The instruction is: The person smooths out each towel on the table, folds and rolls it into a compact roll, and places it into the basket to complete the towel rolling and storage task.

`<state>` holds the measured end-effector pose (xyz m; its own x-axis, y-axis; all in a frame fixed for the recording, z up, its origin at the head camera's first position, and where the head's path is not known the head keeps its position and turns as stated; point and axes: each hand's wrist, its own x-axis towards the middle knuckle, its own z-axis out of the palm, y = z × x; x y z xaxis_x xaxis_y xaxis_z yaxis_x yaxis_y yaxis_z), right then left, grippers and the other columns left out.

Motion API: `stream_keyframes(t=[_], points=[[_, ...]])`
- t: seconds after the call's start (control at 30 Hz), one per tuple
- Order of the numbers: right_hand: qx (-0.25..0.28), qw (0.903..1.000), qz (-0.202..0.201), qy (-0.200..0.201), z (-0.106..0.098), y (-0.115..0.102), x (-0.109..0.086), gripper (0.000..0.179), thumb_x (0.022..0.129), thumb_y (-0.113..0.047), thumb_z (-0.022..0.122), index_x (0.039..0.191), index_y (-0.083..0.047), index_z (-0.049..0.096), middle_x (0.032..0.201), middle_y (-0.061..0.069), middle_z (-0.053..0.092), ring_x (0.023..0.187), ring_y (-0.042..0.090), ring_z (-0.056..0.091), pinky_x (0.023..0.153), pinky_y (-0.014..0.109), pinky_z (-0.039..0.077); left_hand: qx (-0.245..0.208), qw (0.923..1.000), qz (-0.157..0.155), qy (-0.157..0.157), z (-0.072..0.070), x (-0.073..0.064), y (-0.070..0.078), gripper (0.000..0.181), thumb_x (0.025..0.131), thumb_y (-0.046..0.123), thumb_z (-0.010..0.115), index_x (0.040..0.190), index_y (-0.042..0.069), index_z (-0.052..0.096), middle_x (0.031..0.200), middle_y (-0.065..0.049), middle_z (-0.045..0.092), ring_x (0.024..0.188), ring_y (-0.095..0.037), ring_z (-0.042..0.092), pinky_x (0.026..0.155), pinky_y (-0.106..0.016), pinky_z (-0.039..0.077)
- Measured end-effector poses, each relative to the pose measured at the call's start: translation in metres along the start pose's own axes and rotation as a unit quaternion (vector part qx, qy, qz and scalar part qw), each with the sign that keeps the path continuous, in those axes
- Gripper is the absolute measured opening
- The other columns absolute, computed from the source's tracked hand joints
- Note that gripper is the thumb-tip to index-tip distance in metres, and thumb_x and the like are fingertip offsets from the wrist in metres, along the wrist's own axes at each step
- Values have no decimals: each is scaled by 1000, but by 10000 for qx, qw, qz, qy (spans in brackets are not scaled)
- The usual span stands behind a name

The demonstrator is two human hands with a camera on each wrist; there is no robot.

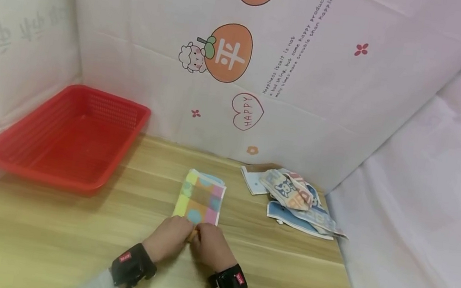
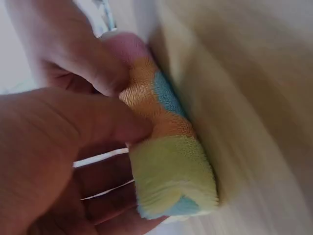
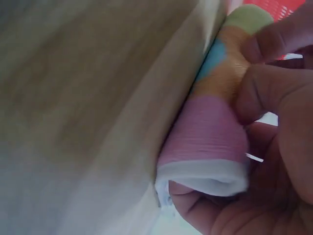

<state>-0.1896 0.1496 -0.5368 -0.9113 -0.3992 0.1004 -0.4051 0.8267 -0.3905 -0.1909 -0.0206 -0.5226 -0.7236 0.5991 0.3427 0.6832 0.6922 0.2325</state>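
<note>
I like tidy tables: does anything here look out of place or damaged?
The rumpled pile of multicoloured printed cloths at the right of the wood-grain table looks untidy: pieces overlap at mixed angles. The yellow, orange and pink towelling cloth, gripped by the left hand and right hand, lies straighter. No spill or damage shows.

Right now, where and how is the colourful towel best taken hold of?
The colourful towel likely grips best by its near edge, pinched from the person's side: that edge is thick and rounded, while the rest lies flatter, stretching away across the table.
</note>
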Motion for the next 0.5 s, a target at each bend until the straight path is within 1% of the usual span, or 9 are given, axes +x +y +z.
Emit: stream_keyframes(t=[0.03, 0.1, 0.17, 0.23, 0.27, 0.33, 0.37, 0.43, 0.5], points=[[195, 9997, 99, -95, -1, 2, 0, 21, 92, -6, 55, 73, -13, 54, 67, -6, 45, 60, 8, 42, 57, 23, 39, 16, 10000, -19, -26, 1, 1, 1, 20, 81, -2, 72, 73, 9, 57, 68, -4, 57, 60, -21, 58, 50, -33, 49], [473, 9984, 220, -198, -2, 6, -1, 23, 93, -5, 53, 72, -14, 53, 67, -5, 44, 59, 8, 40, 56, 23, 39, 9, 9998, -74, -168, 2, 3, 1, 18, 78, -7, 70, 76, 9, 61, 68, -4, 58, 61, -20, 58, 52, -33, 50], [492, 9985, 223, -125, -4, 7, -4, 18, 94, -5, 53, 79, -12, 60, 74, -4, 49, 66, 8, 45, 61, 23, 43, -161, 9992, -164, -329, 2, 6, 0, 16, 82, -7, 68, 79, 8, 63, 68, -3, 58, 62, -20, 58, 54, -33, 51], [296, 9994, 28, 169, -8, 5, -9, 13, 95, -4, 57, 88, -11, 66, 83, -3, 53, 75, 10, 50, 67, 25, 47, -422, 9974, -250, -525, 0, 10, -3, 14, 84, -6, 67, 81, 7, 64, 69, -4, 59, 64, -21, 59, 57, -35, 51], [175, 9992, -85, 362, -10, 2, -12, 12, 94, -4, 60, 91, -10, 69, 88, -2, 56, 79, 11, 52, 70, 25, 49, -644, 9953, -328, -643, -1, 12, -5, 14, 86, -5, 66, 81, 7, 64, 69, -3, 59, 64, -21, 59, 57, -35, 51], [-74, 9966, -375, 736, -13, -4, -17, 15, 91, -1, 65, 99, -10, 74, 96, -1, 61, 88, 13, 56, 77, 26, 52, -1059, 9897, -487, -832, -3, 17, -10, 16, 89, -4, 63, 79, 7, 62, 69, -4, 59, 65, -22, 59, 58, -37, 51], [-187, 9944, -536, 888, -14, -6, -19, 17, 89, 1, 68, 99, -10, 76, 98, 0, 62, 90, 13, 57, 79, 26, 53, -1251, 9861, -566, -932, -4, 19, -13, 16, 89, -5, 62, 78, 8, 61, 69, -5, 59, 65, -23, 59, 58, -38, 51], [-352, 9925, -716, 928, -14, -10, -20, 17, 87, 2, 71, 97, -11, 77, 98, 1, 64, 90, 14, 59, 79, 26, 53, -1532, 9799, -686, -1082, -4, 24, -18, 19, 86, -7, 62, 76, 8, 60, 68, -5, 59, 64, -22, 58, 58, -38, 50], [-450, 9922, -788, 851, -12, -11, -19, 19, 85, 4, 72, 97, -10, 76, 101, 2, 65, 93, 14, 60, 81, 26, 54, -1723, 9746, -761, -1212, -4, 27, -22, 20, 84, -9, 61, 74, 7, 59, 68, -5, 57, 64, -21, 56, 58, -38, 49]])
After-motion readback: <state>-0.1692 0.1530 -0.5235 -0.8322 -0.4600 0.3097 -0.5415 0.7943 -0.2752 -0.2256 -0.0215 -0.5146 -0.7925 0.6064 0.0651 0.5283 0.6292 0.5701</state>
